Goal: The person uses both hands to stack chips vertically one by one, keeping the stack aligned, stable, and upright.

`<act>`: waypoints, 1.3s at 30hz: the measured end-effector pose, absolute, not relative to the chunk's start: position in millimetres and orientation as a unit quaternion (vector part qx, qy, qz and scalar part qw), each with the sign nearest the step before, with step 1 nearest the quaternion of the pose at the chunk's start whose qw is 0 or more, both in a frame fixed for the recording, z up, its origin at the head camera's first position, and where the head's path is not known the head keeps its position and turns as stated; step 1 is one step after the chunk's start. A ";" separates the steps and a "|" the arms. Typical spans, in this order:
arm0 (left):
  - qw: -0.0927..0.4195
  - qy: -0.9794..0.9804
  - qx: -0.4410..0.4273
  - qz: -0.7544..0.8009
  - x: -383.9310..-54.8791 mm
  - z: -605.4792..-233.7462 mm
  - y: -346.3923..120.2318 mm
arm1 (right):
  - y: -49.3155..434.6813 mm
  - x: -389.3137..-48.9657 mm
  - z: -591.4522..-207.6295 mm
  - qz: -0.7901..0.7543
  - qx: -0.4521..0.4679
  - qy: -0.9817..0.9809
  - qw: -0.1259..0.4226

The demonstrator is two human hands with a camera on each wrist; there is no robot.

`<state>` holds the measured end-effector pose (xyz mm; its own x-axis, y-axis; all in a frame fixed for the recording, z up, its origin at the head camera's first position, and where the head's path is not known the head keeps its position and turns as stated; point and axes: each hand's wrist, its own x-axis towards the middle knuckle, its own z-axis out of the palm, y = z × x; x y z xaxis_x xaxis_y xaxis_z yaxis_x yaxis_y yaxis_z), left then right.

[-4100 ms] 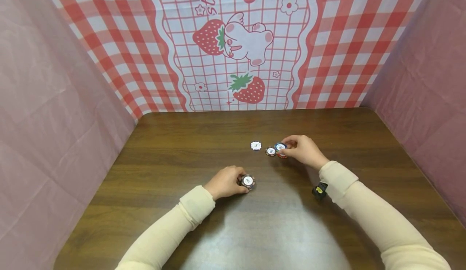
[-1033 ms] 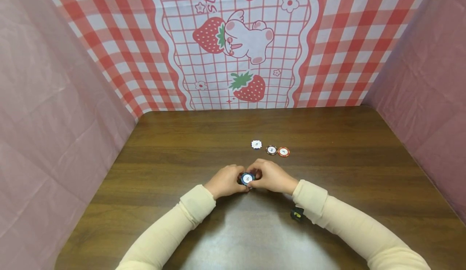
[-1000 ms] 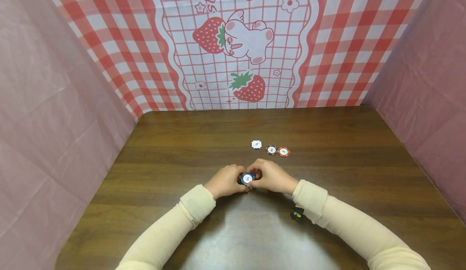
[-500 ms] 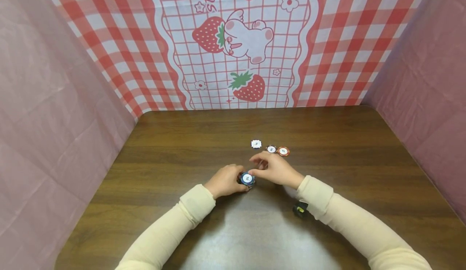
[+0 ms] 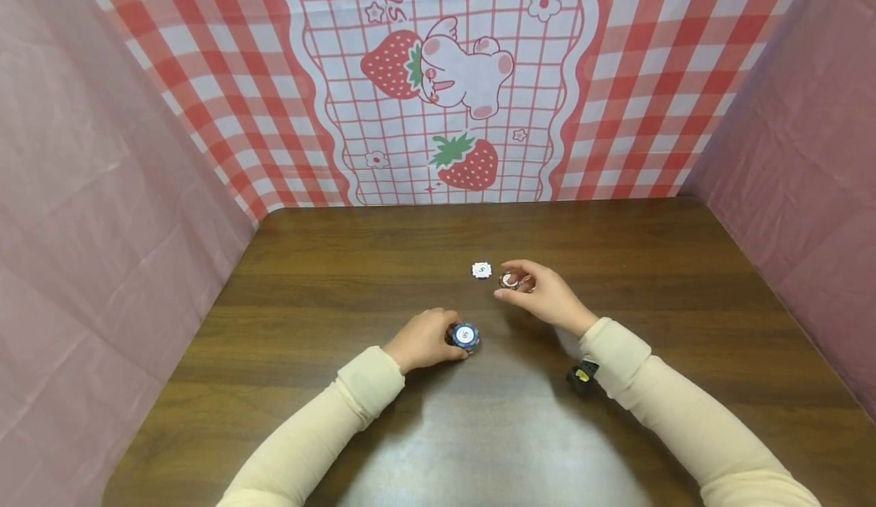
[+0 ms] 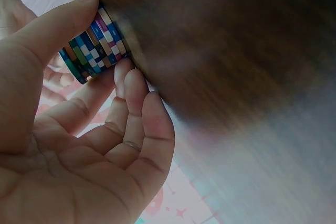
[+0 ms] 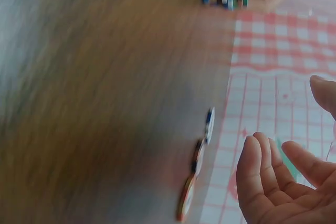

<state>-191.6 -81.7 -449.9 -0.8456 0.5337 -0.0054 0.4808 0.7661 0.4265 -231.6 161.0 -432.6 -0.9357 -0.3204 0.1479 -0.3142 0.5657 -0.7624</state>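
A stack of poker chips (image 5: 466,336) with a blue-rimmed chip on top stands on the table. My left hand (image 5: 424,339) holds it between thumb and fingers. In the left wrist view the stack (image 6: 94,51) shows striped edges in many colours. Farther back, my right hand (image 5: 545,296) hovers over the loose chips with nothing in its grasp. Beneath its fingertips lies a dark-rimmed chip (image 5: 507,280). The red-rimmed chip (image 7: 186,199), mostly hidden by the hand in the head view, shows in the right wrist view. Left of these lies a white chip (image 5: 482,270).
The wooden table (image 5: 328,264) ends at a red-and-white checked cloth (image 5: 630,112) with strawberry prints. Pink cloth (image 5: 123,210) hangs on both sides. A black wrist device (image 5: 582,376) hangs below the right cuff.
My right hand brought the blue-rimmed chip onto the stack and let go of it. Then it moved back and right, over the loose chips. My left hand stayed at the stack.
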 end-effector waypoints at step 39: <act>0.062 0.939 0.269 0.205 -190.9 -450.0 -81.1 | 207.6 -263.6 -451.9 -0.356 -0.105 0.927 0.055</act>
